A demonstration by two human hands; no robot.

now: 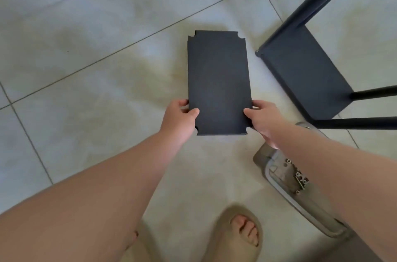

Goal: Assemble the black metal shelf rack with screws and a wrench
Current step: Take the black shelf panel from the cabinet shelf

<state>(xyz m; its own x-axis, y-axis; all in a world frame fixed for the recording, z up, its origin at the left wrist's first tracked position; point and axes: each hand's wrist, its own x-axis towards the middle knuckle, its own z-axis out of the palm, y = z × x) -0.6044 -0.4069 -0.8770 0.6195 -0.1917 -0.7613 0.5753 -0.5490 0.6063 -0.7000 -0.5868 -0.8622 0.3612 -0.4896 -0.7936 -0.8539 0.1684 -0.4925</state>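
Panel [219,83] is up in both hands, face up, apparently clear of the floor [86,68], though the far end I can't swear to. Left grip [179,120] pinches the near left edge, thumb on top; right grip [263,121] mirrors it on the near right edge, both just beyond the notched near corners.

It looks like thin sheet metal, so stiff and probably light. But that smooth black coat could slide, and the cut corners may bite. The long edges, clear of the notches, are the place to hold.

Right of the panel the rack [300,72] lies on its side, poles running out of view. Nearer than the panel and to its right sits a grey tray [261,159] of screws [299,175], half under the forearm. No wrench that I can pick out.

Below everything are pale glossy tiles, yellow-stained, with thin dark joints. One sandal [236,231] is planted nearer than the panel.
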